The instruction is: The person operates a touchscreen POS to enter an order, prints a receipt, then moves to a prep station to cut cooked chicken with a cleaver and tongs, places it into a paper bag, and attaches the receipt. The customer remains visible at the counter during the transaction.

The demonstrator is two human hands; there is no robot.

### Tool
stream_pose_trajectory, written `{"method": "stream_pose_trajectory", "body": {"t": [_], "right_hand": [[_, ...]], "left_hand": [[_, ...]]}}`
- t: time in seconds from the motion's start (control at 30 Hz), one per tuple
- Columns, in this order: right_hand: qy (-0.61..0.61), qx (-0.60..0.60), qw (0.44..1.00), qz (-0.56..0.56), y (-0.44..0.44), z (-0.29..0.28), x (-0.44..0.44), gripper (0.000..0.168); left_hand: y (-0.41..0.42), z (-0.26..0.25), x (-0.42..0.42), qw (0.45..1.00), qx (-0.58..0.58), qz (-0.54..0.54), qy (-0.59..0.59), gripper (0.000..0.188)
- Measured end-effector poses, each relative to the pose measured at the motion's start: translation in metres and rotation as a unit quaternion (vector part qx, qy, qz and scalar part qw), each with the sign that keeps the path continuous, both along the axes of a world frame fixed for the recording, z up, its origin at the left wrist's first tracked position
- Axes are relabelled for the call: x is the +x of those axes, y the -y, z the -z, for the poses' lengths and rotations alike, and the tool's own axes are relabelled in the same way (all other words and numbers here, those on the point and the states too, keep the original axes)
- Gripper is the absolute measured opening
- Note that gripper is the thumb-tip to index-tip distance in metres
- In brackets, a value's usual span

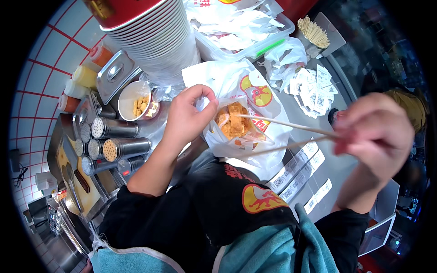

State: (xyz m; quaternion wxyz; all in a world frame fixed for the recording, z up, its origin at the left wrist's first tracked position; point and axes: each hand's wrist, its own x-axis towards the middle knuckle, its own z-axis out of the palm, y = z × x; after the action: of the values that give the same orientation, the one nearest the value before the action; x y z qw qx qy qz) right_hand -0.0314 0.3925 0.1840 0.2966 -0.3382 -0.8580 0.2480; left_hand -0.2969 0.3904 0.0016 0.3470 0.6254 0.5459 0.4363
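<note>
My left hand [195, 112] pinches the top edge of an open paper food bag [227, 134] between thumb and fingers. Pieces of fried chicken [234, 123] fill the mouth of this bag, which lies over a white plastic carrier bag [273, 116] with a printed bird logo. To the right, my right hand [375, 133] is raised and blurred, gripping the ends of two thin wooden skewers [286, 124]. They spread apart toward the left. One tip appears over the chicken; whether it touches is unclear. The other skewer passes over the carrier bag's lower part.
Stacked paper buckets [160, 41] stand at the far side, beside a clear bin of packaging [245, 47]. A tub with fried pieces [135, 102] and metal shakers [119, 146] are at left. Paper slips [314, 90] and a container of wooden sticks [312, 36] are at right.
</note>
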Motion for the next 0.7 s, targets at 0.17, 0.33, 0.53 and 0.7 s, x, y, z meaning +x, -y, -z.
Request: {"method": "stream_pose_trajectory", "body": {"t": [0.17, 0.33, 0.53, 0.7], "right_hand": [[0.036, 0.114, 0.992, -0.029, -0.002, 0.039, -0.028, 0.01], [0.034, 0.132, 0.99, -0.036, -0.009, 0.009, -0.024, 0.014], [0.086, 0.211, 0.973, -0.048, -0.006, 0.006, -0.028, 0.018], [0.067, 0.146, 0.986, 0.053, -0.03, 0.024, -0.023, 0.016]], "left_hand": [[0.004, -0.002, 0.0, 1.0, 0.016, 0.004, 0.002, 0.009], [0.006, -0.005, 0.005, 0.999, 0.04, 0.004, -0.013, 0.009], [0.006, -0.004, 0.003, 0.999, 0.033, 0.012, -0.012, 0.009], [0.006, -0.009, 0.005, 0.999, 0.039, 0.03, -0.022, 0.008]]}}
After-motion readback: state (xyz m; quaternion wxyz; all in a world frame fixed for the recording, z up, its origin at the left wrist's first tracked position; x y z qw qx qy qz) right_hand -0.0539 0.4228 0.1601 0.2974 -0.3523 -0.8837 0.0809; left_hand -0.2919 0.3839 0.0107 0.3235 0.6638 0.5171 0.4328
